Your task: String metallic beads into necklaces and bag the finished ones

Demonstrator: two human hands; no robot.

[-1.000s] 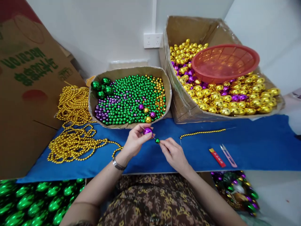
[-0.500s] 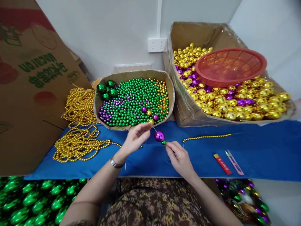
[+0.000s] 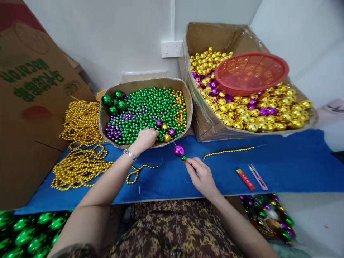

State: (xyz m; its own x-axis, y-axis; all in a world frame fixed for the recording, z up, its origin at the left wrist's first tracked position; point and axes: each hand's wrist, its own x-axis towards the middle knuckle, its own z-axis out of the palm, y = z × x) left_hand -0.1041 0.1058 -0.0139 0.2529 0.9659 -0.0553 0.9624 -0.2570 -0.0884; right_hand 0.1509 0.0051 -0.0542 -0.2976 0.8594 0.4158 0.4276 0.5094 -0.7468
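Note:
My right hand (image 3: 199,176) pinches a small green bead (image 3: 183,158) at the end of a thin thread. Just above it on the thread sits a big purple bead (image 3: 178,150). The thread runs up toward a gold bead (image 3: 167,138) at the front of the cardboard bin (image 3: 190,118). My left hand (image 3: 146,139), with a metal watch at the wrist, is over the bin's front rim. Its fingers are curled closed at the small green beads (image 3: 150,104); whatever is between the fingertips is hidden.
Gold bead strands (image 3: 80,165) lie on the blue cloth (image 3: 292,168) at left. A short gold string (image 3: 228,152), a red packet (image 3: 245,179) and pink thread snips (image 3: 258,177) lie at right. Behind stands a big carton (image 3: 196,122) of gold and purple beads with a red basket (image 3: 251,73).
My left hand has left the thread by the purple bead and moved up and left to the beads in the bin. My right hand keeps its pinch. The view has shifted right.

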